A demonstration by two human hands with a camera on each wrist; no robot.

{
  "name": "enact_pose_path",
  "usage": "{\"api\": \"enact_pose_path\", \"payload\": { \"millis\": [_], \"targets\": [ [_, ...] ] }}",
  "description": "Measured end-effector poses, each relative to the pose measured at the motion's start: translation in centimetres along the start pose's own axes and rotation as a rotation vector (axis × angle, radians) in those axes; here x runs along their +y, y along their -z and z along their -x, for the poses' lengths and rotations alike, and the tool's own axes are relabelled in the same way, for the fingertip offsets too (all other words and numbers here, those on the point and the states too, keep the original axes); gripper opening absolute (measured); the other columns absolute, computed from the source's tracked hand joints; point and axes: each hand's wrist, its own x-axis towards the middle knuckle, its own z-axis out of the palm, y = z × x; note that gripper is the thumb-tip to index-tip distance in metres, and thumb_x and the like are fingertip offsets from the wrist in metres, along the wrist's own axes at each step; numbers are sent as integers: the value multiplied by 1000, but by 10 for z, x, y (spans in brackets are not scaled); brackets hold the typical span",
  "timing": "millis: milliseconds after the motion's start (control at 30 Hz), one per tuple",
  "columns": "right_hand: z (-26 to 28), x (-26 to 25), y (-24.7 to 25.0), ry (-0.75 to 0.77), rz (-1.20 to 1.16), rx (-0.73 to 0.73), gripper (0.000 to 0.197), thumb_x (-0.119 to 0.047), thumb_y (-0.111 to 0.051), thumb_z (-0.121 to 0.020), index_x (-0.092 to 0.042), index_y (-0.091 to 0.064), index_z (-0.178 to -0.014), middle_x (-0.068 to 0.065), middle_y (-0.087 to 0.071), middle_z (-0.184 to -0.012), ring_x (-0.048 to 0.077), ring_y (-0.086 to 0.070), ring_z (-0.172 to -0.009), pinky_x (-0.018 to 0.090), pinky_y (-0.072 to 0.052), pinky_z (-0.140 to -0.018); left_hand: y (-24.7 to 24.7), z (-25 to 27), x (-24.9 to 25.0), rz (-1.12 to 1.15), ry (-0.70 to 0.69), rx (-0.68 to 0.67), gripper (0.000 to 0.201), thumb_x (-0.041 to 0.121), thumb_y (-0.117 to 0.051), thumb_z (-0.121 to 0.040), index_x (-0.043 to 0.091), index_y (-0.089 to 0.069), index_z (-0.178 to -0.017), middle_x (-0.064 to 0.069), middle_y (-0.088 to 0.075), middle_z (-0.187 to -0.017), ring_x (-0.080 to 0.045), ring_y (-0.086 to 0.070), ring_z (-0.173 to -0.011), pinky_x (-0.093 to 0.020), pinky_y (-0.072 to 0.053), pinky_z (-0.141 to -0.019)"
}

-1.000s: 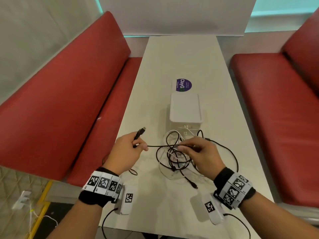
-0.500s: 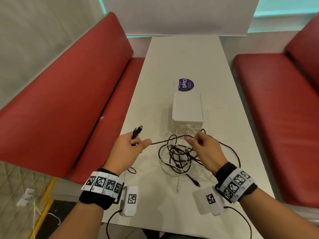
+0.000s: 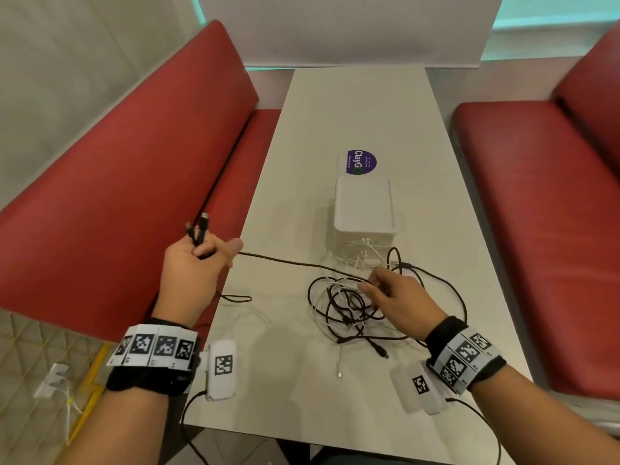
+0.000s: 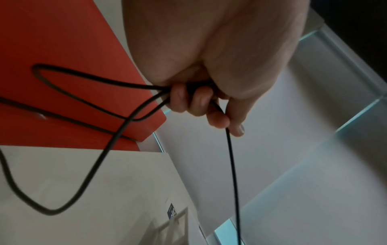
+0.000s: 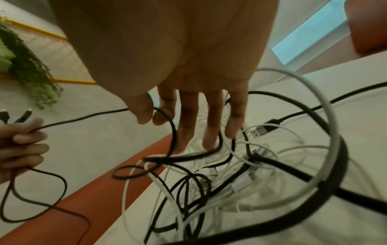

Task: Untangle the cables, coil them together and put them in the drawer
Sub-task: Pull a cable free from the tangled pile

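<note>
A tangle of black and white cables (image 3: 349, 303) (image 5: 220, 174) lies on the white table (image 3: 352, 105) in front of a small white drawer box (image 3: 364, 206). My left hand (image 3: 198, 260) (image 4: 201, 101) is raised off the table's left edge and grips the black cable (image 3: 288, 261) (image 4: 232, 165) near its plugs (image 3: 201, 226), which stick up above the fist. The cable runs taut to my right hand (image 3: 385, 290) (image 5: 153, 119), which pinches it between thumb and forefinger over the tangle. The other right fingers hang down among the loops.
Red bench seats (image 3: 127, 169) (image 3: 543, 209) run along both sides of the table. A purple round sticker (image 3: 360, 162) lies behind the drawer box. A loose black plug (image 3: 380, 350) and a white plug (image 3: 339, 374) lie near the front of the tangle.
My left hand has lifted and drawn leftward, stretching the black cable out of the tangle. My right hand stays over the pile, holding the cable.
</note>
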Motion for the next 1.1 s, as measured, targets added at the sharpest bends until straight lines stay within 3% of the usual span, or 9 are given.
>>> {"api": "enact_pose_path", "payload": {
  "millis": [167,400,533,633,733,800,933,1000,1100],
  "targets": [
    [2,-3,-2,-1,-142,53,19,-36,-57,-100,-25,-47,-89,4,-53,-62,12,-43,-50,31,-42,-53,24,-1,4,-114,-24,73,48,20,-79,-87,7,-43,-59,-7,-58,-63,-7,-56,-62,-31,-44,-82],
    [-4,-8,-5,92,156,141,8,-18,-52,-93,-25,-55,-94,-5,-61,-78,17,-59,-69,37,-47,-63,46,-3,-1,38,55,129,47,15,-76,-90,23,-39,-61,10,-52,-58,-11,-54,-62,-32,-50,-75],
    [-5,-10,-5,-27,-354,148,26,-14,-46,-105,-25,-70,-103,3,-64,-60,24,-68,-66,35,-56,-72,48,-1,-6,-100,41,139,49,20,-77,-89,18,-39,-59,7,-57,-57,-13,-56,-65,-29,-48,-78],
    [-4,-18,1,-97,-707,169,18,-9,-56,-102,-11,-73,-107,7,-50,-54,26,-57,-53,40,-52,-64,42,-2,-12,-592,74,-12,40,25,-81,-83,4,-51,-66,5,-63,-60,-19,-62,-68,-32,-42,-66],
    [-4,-23,3,-61,-639,160,14,-16,-63,-99,-14,-77,-97,7,-58,-66,17,-49,-55,32,-44,-59,20,1,-13,-837,91,-171,24,22,-84,-79,11,-65,-88,8,-62,-81,-24,-66,-88,-31,-42,-76],
    [-4,-27,0,-38,-687,87,20,-24,-60,-97,-13,-76,-92,6,-57,-71,15,-43,-55,33,-40,-59,0,8,-14,-813,-50,-243,23,15,-81,-81,12,-66,-99,8,-62,-91,-20,-65,-95,-27,-43,-81],
    [-4,-38,-5,44,-479,-59,24,-23,-51,-105,-17,-72,-94,-8,-67,-75,8,-47,-59,29,-39,-64,-51,34,8,-477,-166,-411,15,16,-67,-95,23,-65,-107,19,-67,-104,18,-56,-98,-6,-43,-82],
    [-2,-44,-7,137,-340,-105,22,-26,-52,-105,-26,-73,-97,-1,-72,-85,6,-53,-64,19,-42,-64,-74,42,17,-419,-163,-535,12,21,-61,-99,20,-61,-111,21,-65,-103,11,-59,-99,-11,-46,-82],
    [-2,-44,-7,167,-302,-24,8,-32,-63,-99,-30,-70,-97,-11,-55,-61,8,-47,-57,22,-40,-60,-91,43,21,-370,-92,-655,14,25,-55,-102,17,-49,-93,11,-66,-79,-5,-68,-73,-27,-51,-68]
  ]
}}
